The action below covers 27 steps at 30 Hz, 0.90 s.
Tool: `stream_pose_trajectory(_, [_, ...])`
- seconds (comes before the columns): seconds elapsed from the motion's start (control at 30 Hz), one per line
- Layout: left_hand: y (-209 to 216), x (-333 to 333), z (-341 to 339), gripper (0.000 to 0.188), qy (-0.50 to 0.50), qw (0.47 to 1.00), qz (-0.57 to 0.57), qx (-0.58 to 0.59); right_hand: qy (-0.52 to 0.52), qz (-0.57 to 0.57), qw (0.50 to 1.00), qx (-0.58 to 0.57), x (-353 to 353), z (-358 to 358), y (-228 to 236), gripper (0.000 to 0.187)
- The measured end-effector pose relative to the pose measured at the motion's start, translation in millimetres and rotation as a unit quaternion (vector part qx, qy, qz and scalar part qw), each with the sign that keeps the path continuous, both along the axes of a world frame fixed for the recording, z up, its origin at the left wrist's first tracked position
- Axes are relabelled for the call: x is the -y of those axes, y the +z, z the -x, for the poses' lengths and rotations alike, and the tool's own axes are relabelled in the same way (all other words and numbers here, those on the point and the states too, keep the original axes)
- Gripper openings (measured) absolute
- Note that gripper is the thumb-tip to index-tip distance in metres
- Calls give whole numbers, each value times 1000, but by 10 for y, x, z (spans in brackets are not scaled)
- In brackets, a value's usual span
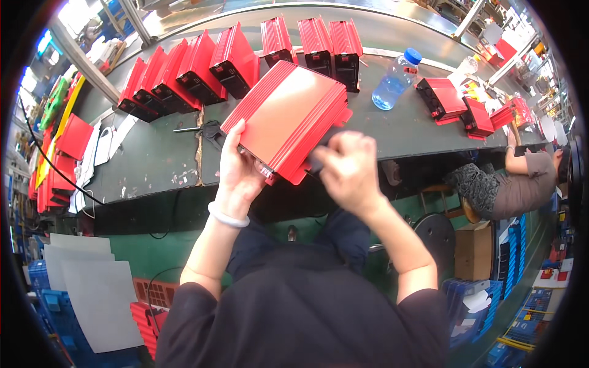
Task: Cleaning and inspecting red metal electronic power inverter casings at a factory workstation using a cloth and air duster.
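Observation:
My left hand (236,162) holds a red ribbed metal casing (285,116) tilted above the bench's front edge, thumb along its left side and fingers underneath. Small fittings show at its lower left end. At the casing's right end, my right hand (350,168) is curled and slightly blurred by motion. Something dark shows between its fingers and the casing, too smeared to name. Behind stand similar red casings with black end panels: several in a row at the left (199,73), and three more (316,46) farther right.
On the green bench (150,156) lies a dark-handled tool (211,132). A blue-capped water bottle (396,80) stands to the right. Beyond it are more red casings (442,98) and a seated person (515,184). A round stool (434,239) and cardboard box (472,251) stand below at right.

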<state>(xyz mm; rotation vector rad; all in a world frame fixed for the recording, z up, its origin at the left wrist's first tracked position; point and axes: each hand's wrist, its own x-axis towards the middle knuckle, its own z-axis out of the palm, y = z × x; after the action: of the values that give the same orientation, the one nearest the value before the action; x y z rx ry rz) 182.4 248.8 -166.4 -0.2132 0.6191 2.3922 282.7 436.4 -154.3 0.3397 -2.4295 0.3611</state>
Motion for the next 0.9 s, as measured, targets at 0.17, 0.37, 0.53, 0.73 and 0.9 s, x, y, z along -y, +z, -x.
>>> stream_pose_trajectory(0.17, [-82,0,88,50,-82,996,-41,-15,154,141,967,145,490,-376,-493,17])
stream_pose_trajectory(0.37, [-47,62,70,53,-42,997,-57,-6,59,662,719,202,-190,-351,-457,24])
stream_pose_trajectory(0.53, [64,-5,-64,51,-23,998,-47,-26,126,639,759,-26,-470,-220,-19,18])
stream_pose_trajectory(0.73, [51,-1,-175,47,-8,998,-42,-47,-29,511,858,28,-385,100,-98,21])
stream_pose_trajectory(0.9, [79,-59,-242,42,34,996,10,-82,26,646,762,-19,-394,314,-245,20])
